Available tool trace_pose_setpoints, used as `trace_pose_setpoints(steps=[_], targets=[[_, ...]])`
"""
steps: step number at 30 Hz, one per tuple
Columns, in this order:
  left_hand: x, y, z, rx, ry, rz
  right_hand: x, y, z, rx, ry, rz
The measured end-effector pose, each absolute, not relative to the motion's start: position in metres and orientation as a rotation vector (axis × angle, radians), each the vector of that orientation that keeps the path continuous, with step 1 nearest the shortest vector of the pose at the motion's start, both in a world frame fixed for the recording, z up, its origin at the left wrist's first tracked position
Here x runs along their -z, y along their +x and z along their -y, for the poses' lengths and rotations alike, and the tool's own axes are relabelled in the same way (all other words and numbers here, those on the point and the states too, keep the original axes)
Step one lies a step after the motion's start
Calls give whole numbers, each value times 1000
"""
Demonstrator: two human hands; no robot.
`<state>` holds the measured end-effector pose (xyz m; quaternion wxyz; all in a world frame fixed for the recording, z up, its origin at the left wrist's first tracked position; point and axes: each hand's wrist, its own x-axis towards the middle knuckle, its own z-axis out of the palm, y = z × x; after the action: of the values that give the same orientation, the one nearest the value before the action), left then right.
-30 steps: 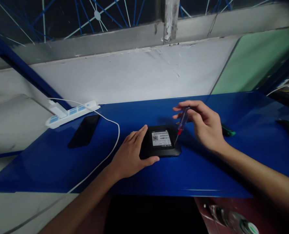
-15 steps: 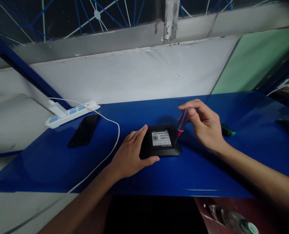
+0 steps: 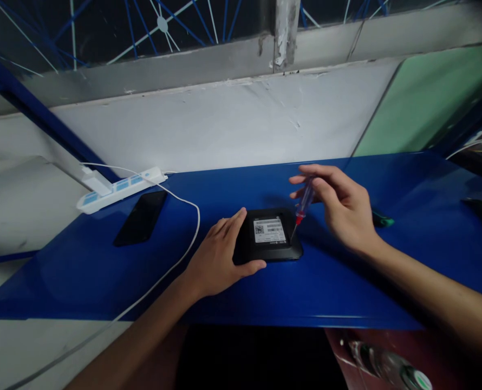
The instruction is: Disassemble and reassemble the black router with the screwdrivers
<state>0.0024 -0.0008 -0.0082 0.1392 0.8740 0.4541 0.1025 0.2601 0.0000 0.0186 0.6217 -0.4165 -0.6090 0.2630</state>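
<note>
A flat black electronic box (image 3: 247, 252) lies on the blue tabletop, its white label with a QR code facing up. My left hand (image 3: 219, 252) grips its left side, fingers at the far edge and thumb along the near edge. In my right hand (image 3: 338, 203) is a screwdriver (image 3: 305, 200) with a clear purplish handle and a red collar, held between thumb and fingers. It leans over the box, its tip down at the right part of the top, beside the label. Whether the tip sits in a screw is too small to tell.
A black phone (image 3: 141, 218) lies at the left, before a white power strip (image 3: 123, 187) with a plugged-in charger. A white cable (image 3: 192, 244) runs left of my left arm. Behind my right hand is a dark green object (image 3: 383, 220). A bottle (image 3: 391, 365) is below the table edge.
The fingers of my right hand have spread and shifted slightly around the screwdriver handle. The tip stays at the same spot. My left hand and the box have not moved.
</note>
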Motion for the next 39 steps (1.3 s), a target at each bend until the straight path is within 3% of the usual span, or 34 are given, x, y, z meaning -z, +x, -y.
trace_pose_setpoints(steps=[5,11,19,39], targets=[[7,3,1,-265,2513,-1334,-17,261,0,-601,-952,1407],[9,2,0,-296,2536,-1302,-18,261,-2,-353,-1028,1474],[9,1,0,-285,2521,-1310,-15,260,1,-586,-941,1371],[4,0,2,-376,2543,-1219,-10,251,1,-503,-944,1413]])
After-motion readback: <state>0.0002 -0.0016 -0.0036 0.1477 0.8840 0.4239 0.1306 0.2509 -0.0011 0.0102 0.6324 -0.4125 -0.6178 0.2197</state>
